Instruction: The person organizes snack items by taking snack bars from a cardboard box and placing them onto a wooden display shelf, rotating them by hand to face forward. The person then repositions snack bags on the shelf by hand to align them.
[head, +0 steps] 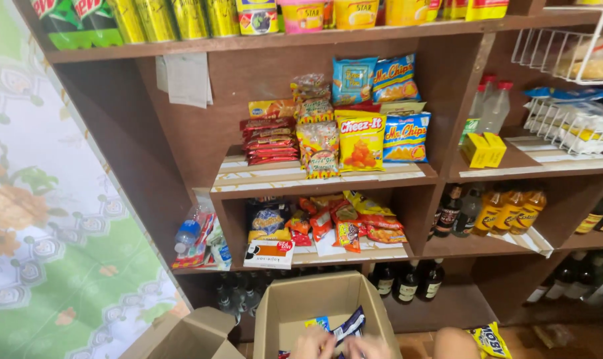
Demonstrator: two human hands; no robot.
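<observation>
An open cardboard box [285, 302] stands on the floor at the bottom centre. Both my hands are inside it at the lower edge of the view. My left hand [313, 344] and my right hand [368, 347] are close together on small dark blue snack packets [349, 326]; which hand grips a packet I cannot tell. A yellow snack packet [489, 340] lies by my knee [453, 344] to the right.
Brown wooden shelves [315, 178] hold snack bags: yellow and blue chip bags [381, 136], red packets [269, 141]. Dark bottles [408, 279] stand at the bottom, orange bottles [507, 209] at right. White wire baskets [567, 119] hang upper right. A flowered cloth [42, 219] covers the left.
</observation>
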